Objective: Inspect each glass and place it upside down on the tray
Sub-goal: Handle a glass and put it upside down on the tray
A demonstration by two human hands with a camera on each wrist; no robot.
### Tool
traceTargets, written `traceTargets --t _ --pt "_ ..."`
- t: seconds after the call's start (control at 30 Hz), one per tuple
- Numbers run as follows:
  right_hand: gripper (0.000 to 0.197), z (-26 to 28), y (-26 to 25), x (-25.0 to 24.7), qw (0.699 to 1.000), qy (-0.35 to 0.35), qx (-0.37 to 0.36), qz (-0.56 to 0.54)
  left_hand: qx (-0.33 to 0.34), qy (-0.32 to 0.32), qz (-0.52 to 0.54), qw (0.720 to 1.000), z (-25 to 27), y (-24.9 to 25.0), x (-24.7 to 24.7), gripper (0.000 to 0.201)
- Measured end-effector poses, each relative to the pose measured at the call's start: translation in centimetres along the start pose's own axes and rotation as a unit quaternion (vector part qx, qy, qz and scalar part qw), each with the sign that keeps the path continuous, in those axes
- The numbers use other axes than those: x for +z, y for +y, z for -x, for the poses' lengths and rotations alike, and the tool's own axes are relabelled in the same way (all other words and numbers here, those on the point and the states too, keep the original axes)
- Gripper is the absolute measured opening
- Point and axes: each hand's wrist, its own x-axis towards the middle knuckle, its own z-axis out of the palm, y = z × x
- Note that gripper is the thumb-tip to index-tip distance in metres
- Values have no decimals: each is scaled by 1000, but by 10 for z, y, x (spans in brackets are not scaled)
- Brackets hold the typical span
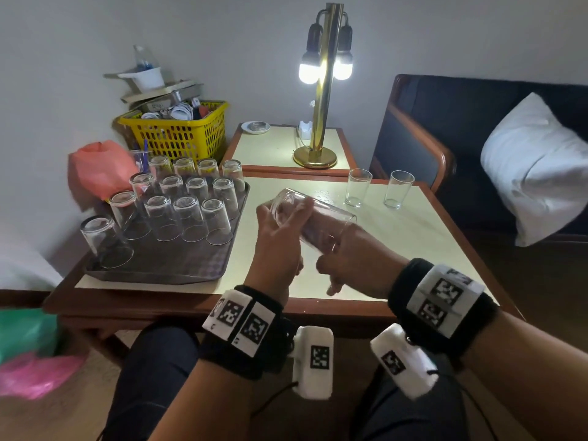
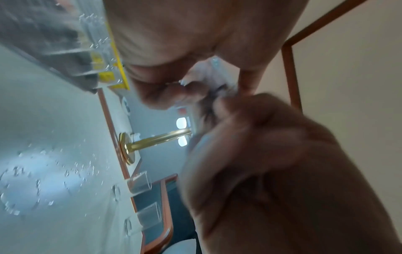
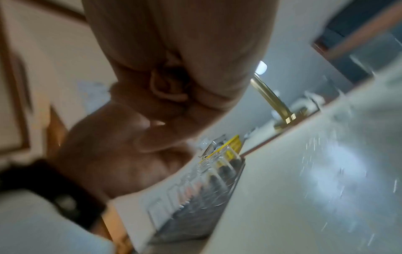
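A clear glass [image 1: 313, 218] lies sideways in the air over the table, held between both hands. My left hand [image 1: 284, 218] grips its base end, and my right hand [image 1: 339, 249] curls round its mouth end from below. In the left wrist view the glass [image 2: 208, 73] shows only as a blur between the fingers. At the left stands a dark tray [image 1: 165, 272] with several glasses [image 1: 187, 222] upside down in rows. Two more glasses [image 1: 358, 187] [image 1: 397, 189] stand upright at the table's far side, and in the left wrist view one of them [image 2: 140, 183] is seen.
A lit brass lamp [image 1: 323, 90] stands on the side table behind. A yellow basket [image 1: 178, 132] and a pink bag [image 1: 98, 167] sit behind the tray. A dark sofa with a white pillow [image 1: 534, 167] is at the right. Water rings mark the tabletop [image 1: 397, 243].
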Motion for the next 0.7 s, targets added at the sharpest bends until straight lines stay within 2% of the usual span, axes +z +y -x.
traceTargets --t 0.07,0.13,0.17,0.23,0.27,0.3,0.33,0.37,0.4,0.43,0.47,0.5,0.53,0.57,0.63,0.7 --pt "89 -4 7 6 979 -8 -65 195 -22 12 4 1000 -4 2 -2 34" --pt "90 -6 15 11 971 -22 -92 218 -4 36 19 999 -6 2 0 34" --pt "86 -6 17 12 982 -25 -84 169 7 41 25 999 -5 0 1 37" --pt "76 -5 14 12 998 -39 -20 -51 31 20 55 998 0 -4 2 38" --pt "73 -3 11 12 977 -63 16 -202 44 6 79 996 3 -6 2 33" --pt "71 1 9 10 942 -89 38 -321 57 -6 96 994 4 -9 2 30" --pt "69 3 9 8 919 -101 46 -378 66 -15 102 992 4 -11 1 28" --pt "69 3 9 7 921 -99 53 -373 68 -14 96 993 3 -11 0 26" --pt "71 1 10 6 944 -86 54 -313 59 -9 81 995 0 -12 -1 25" --pt "75 -3 12 5 977 -59 47 -202 47 -5 60 997 -4 -13 -2 34" --pt "80 -8 15 4 998 -26 26 -54 39 -1 33 999 -8 -13 -3 54" --pt "83 -12 16 3 995 -8 -9 102 25 3 19 999 -10 -11 -3 60" --pt "84 -16 18 4 975 -14 -40 220 11 12 25 1000 -14 -11 -2 52" --pt "83 -18 21 6 959 -21 -61 275 1 18 34 999 -15 -10 -2 46" --pt "86 -16 22 11 969 -17 -80 232 -12 25 56 998 -15 -9 0 40" --pt "87 -13 19 15 998 -23 -47 25 14 24 98 995 -14 -14 -1 33"
